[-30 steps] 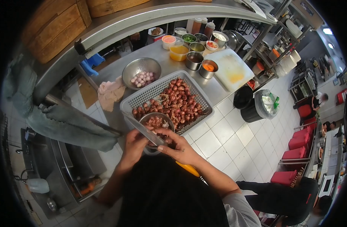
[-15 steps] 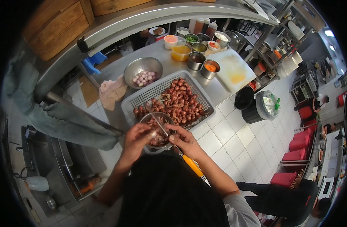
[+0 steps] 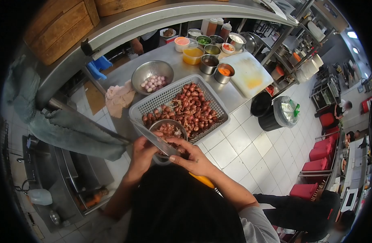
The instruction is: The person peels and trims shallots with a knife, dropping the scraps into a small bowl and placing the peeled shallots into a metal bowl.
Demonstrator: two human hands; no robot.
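My right hand (image 3: pixel 194 158) grips a knife (image 3: pixel 152 139) with a yellow handle, its broad blade pointing up and to the left. Behind that blade, my left hand (image 3: pixel 140 156) is closed, its fingertips partly covered; a pale shallot showed between them a moment earlier. Just beyond both hands a small metal bowl (image 3: pixel 184 128) of reddish shallot skins (image 3: pixel 168 130) rests in the near corner of a grey perforated basket (image 3: pixel 142 107). Many unpeeled red shallots (image 3: pixel 199 108) fill the rest of the basket. Past it, a larger steel bowl (image 3: pixel 142 72) contains several peeled shallots (image 3: pixel 154 83).
A pink cloth (image 3: pixel 118 97) lies left of the basket on the steel table (image 3: pixel 174 69). Sauce and ingredient containers (image 3: pixel 210 64) and a white cutting board (image 3: pixel 251 73) stand behind. A lined bin (image 3: pixel 275 117) is on the floor at right. Another person (image 3: pixel 303 212) stands lower right.
The knife has swung left and now shows its flat side, crossing in front of my left fingers. My right hand has shifted left. Another person's hand has appeared behind the table.
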